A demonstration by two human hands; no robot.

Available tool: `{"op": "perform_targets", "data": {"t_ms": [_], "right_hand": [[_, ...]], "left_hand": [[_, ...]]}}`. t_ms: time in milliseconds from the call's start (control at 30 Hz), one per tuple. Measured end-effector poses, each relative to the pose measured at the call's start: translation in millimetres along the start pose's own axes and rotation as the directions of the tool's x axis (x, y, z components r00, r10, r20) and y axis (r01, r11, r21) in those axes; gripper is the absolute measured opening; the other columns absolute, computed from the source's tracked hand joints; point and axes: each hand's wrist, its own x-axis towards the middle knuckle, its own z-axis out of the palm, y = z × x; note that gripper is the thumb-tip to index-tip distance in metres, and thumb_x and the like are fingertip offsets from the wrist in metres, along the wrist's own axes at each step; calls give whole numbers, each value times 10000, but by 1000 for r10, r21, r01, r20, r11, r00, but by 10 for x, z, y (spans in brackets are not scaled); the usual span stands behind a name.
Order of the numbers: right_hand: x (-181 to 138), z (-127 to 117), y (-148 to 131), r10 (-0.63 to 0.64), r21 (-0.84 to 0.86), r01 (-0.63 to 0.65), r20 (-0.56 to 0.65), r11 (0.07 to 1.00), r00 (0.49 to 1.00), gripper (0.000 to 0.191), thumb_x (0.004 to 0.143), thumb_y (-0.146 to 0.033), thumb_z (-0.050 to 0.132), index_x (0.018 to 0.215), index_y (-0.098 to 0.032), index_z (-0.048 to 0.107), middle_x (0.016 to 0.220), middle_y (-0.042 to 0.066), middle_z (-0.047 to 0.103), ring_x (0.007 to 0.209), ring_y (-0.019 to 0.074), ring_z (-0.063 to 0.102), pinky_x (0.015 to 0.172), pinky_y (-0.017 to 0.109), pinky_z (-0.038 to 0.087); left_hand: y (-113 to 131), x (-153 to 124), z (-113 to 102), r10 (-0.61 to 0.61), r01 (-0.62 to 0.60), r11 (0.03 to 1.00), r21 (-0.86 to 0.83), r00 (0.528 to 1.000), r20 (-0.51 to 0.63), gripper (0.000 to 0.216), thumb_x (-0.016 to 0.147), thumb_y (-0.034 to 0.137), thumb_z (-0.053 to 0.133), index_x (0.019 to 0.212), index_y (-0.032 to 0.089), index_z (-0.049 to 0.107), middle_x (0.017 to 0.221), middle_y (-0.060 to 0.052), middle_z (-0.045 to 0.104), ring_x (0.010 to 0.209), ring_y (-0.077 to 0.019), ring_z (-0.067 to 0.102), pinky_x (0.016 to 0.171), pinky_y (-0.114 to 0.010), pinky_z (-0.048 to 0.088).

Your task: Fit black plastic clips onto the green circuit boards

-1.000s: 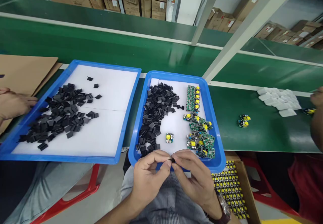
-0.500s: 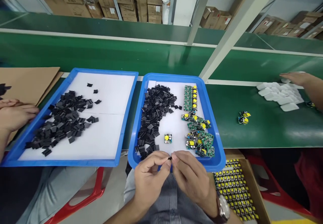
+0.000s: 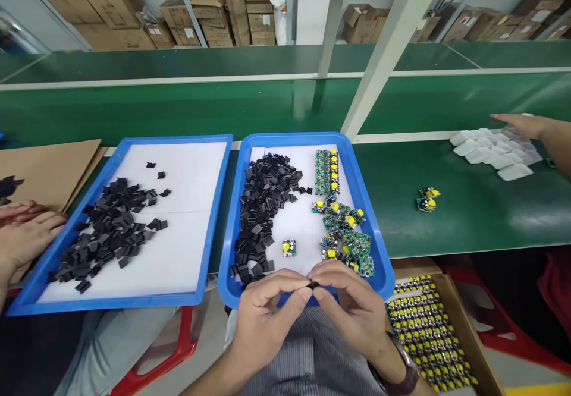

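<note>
My left hand [image 3: 265, 316] and my right hand [image 3: 354, 307] meet fingertip to fingertip just below the near rim of the middle blue tray [image 3: 383, 271]. Both pinch one small black piece [image 3: 313, 285] between them. In that tray lie a heap of black square pieces [image 3: 263, 211], a row and a loose cluster of green circuit boards with yellow parts [image 3: 341, 229], and a single board [image 3: 288, 247] on its own nearest my hands. My right wrist wears a watch [image 3: 404, 366].
A second blue tray [image 3: 214, 217] with black pieces sits to the left; another person's hands [image 3: 24, 229] rest at its left edge beside cardboard. On the green belt lie two boards [image 3: 426, 198] and white housings [image 3: 493, 152] under another person's hand [image 3: 526, 125]. A carton of boards [image 3: 428, 330] stands at my right.
My hands have stayed pinched together on the small piece. The view has tilted and shifted slightly; the person at right has reached a hand onto the white housings.
</note>
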Motion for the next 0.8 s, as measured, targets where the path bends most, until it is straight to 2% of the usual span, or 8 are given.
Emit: {"op": "perform_targets", "data": {"t_ms": [100, 167, 233, 300, 400, 533, 667, 800], "right_hand": [[-18, -48, 25, 98, 84, -85, -167, 993, 981, 215, 955, -92, 668, 1059, -254, 763, 990, 69, 789, 954, 220, 760, 831, 373, 670], [-24, -79, 48, 181, 125, -155, -235, 980, 955, 203, 954, -113, 689, 1069, -257, 774, 961, 51, 787, 871, 190, 772, 782, 319, 682], [-21, -106, 71, 226, 144, -193, -265, 971, 938, 183, 948, -145, 715, 1076, -252, 790, 955, 48, 775, 791, 170, 767, 714, 283, 686], [-15, -129, 88, 225, 129, -196, -277, 972, 934, 148, 948, -177, 725, 1053, -240, 808, 984, 65, 765, 806, 175, 762, 690, 274, 682], [-12, -142, 92, 218, 85, -202, -291, 976, 931, 181, 946, -204, 736, 1107, -243, 809, 993, 78, 776, 874, 191, 761, 735, 287, 681], [6, -113, 38, 217, 38, -215, -276, 976, 936, 189, 924, -213, 768, 1106, -248, 802, 967, 67, 795, 871, 199, 767, 774, 320, 685], [76, -48, -57, 137, -23, -144, -201, 989, 970, 122, 940, -179, 736, 1020, -243, 803, 968, 76, 791, 916, 220, 755, 809, 354, 666], [135, 35, -124, 99, -51, -109, -170, 993, 980, 183, 948, -116, 698, 1043, -250, 778, 942, 58, 772, 895, 199, 739, 761, 317, 638]], "left_hand": [[-11, 171, -117, 119, -156, 915, 372, 985, 122, 274, 972, 186, 703, 1230, 259, 758, 1159, -88, 796, 1068, -253, 738, 948, -411, 622], [-83, 311, -204, 170, -248, 730, 637, 968, 183, 420, 967, 199, 701, 1384, 245, 672, 1368, -131, 713, 1235, -327, 653, 1069, -547, 554], [-177, 435, -272, 139, -306, 566, 765, 951, 278, 437, 979, 156, 644, 1411, 224, 649, 1396, -146, 693, 1256, -364, 623, 1059, -619, 545], [-244, 512, -308, 104, -344, 522, 780, 934, 343, 408, 992, 122, 584, 1379, 216, 671, 1316, -144, 728, 1208, -360, 645, 1014, -623, 574], [-234, 505, -313, 96, -269, 698, 664, 954, 285, 370, 1021, 167, 574, 1365, 247, 686, 1318, -129, 720, 1233, -323, 652, 1055, -577, 568], [-126, 338, -267, -137, 116, 986, 118, 972, 188, 312, 1026, 277, 632, 1329, 271, 706, 1301, -101, 734, 1072, -237, 753, 964, -421, 645], [-148, 191, -221, -260, 312, 902, -299, 945, 201, 269, 983, 280, 711, 1249, 254, 735, 1200, -96, 780, 1073, -224, 761, 973, -373, 634], [-232, 134, -228, -263, 317, 874, -367, 946, 190, 274, 960, 229, 743, 1232, 256, 739, 1215, -89, 776, 1146, -202, 730, 1018, -306, 585]]}}
